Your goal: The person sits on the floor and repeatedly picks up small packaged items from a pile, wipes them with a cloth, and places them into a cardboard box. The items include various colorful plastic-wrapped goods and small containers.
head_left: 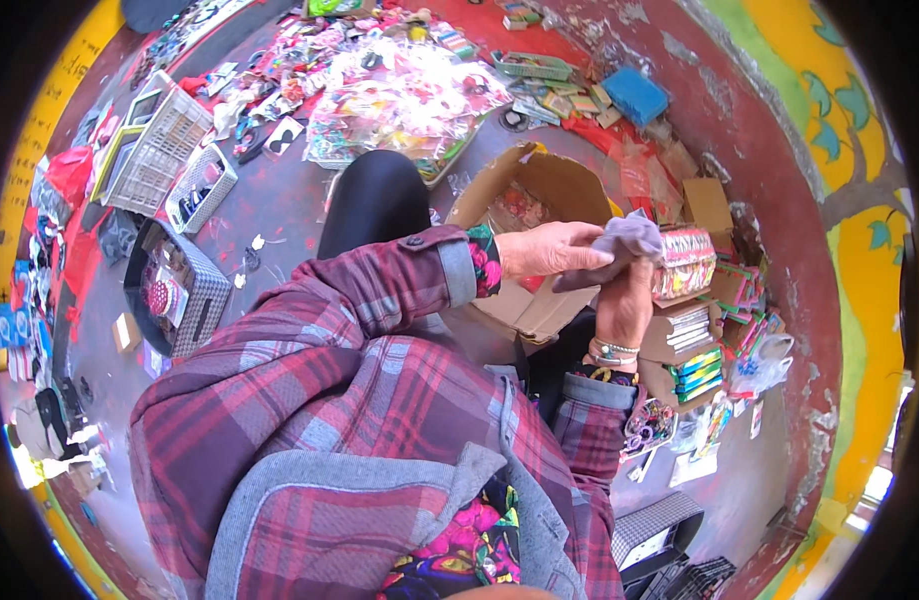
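Observation:
A soft greyish-purple cloth [627, 238] is bunched up between my two hands, over the right rim of an open cardboard box [574, 190]. My left hand [544, 250] reaches in from the left, its fingers closed on the cloth's near side. From below comes my right hand [624, 305], with bracelets at the wrist, gripping the cloth from underneath. Some of the fingertips are hidden in the folds. Inside the box lie pinkish items that I cannot make out. Whether the cloth is a sock, a glove or a rag does not show.
Beyond the box rises a big pile of clear-bagged small goods [399, 100]. Baskets [164, 145] and a checked bin [184, 285] stand at left. Stacked packages [684, 265] line the right, near a red-and-yellow wall [779, 200]. A blue box [634, 97] lies at the back.

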Demonstrator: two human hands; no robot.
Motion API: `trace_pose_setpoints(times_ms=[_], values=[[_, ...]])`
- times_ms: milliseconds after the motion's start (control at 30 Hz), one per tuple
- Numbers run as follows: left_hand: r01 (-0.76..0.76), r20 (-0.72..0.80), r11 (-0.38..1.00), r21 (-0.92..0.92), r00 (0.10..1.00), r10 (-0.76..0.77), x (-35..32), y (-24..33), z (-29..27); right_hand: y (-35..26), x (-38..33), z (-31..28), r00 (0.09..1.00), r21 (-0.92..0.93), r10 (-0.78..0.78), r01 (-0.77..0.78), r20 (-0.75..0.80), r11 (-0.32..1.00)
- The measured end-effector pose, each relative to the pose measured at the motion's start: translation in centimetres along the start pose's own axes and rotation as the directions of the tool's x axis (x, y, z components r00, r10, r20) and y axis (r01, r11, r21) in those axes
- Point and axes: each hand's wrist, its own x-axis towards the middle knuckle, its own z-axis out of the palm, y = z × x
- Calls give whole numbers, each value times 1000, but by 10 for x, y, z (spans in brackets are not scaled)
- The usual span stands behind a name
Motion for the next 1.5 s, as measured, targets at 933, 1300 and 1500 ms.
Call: trace_pose_setpoints(times_ms=[933, 1300, 1500], values=[[-409, 396, 53, 911, 903, 165, -66, 34, 53, 79, -44, 1, 824, -97, 566, -563, 12, 821], [-444, 490, -212, 871, 741, 458, -87, 31, 14, 33, 15, -16, 967, -954, -168, 223, 191, 199], [253, 127, -424, 870, 716, 687, -117, 84, -137, 43, 7, -25, 918, -831, -120, 279, 378, -481]])
